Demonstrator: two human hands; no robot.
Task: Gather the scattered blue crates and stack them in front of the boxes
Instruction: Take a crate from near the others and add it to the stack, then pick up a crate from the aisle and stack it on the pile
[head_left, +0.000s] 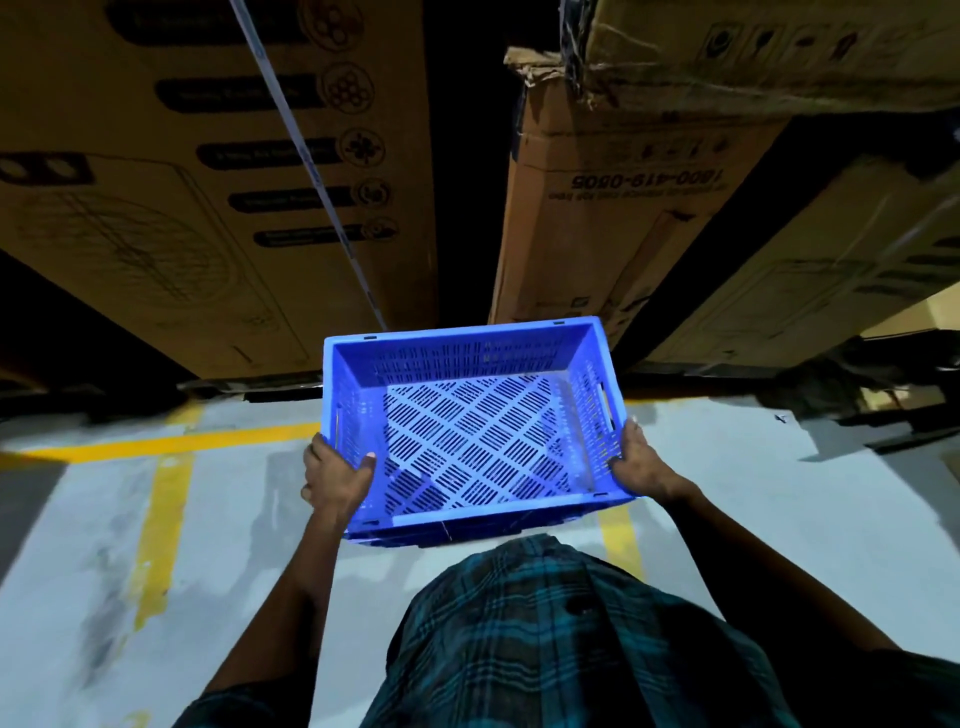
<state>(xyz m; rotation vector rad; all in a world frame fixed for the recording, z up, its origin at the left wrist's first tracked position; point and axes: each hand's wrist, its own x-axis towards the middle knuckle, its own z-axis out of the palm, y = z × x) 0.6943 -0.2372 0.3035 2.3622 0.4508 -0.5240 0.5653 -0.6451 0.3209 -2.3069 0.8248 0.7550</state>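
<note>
Checked shirt (545, 639) nearest. Left hand (337, 480) and right hand (641, 462) each curl grip over side rims of empty blue crate (467, 431), carried above painted floor (218, 519). Cardboard boxes (208, 171) just beyond. No stack visible yet; setting down remains, other crates out of sight.

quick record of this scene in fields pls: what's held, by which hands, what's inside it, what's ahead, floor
held: blue crate, carried above the floor
left hand: grips the crate's left wall, thumb inside
right hand: grips the crate's right wall near the handle slot
crate contents: nothing inside; slotted bottom shows
ahead: tall cardboard boxes, with a dark gap between them
floor: pale, with yellow lines
other crates: none in view
clothing: checked teal garment
</note>
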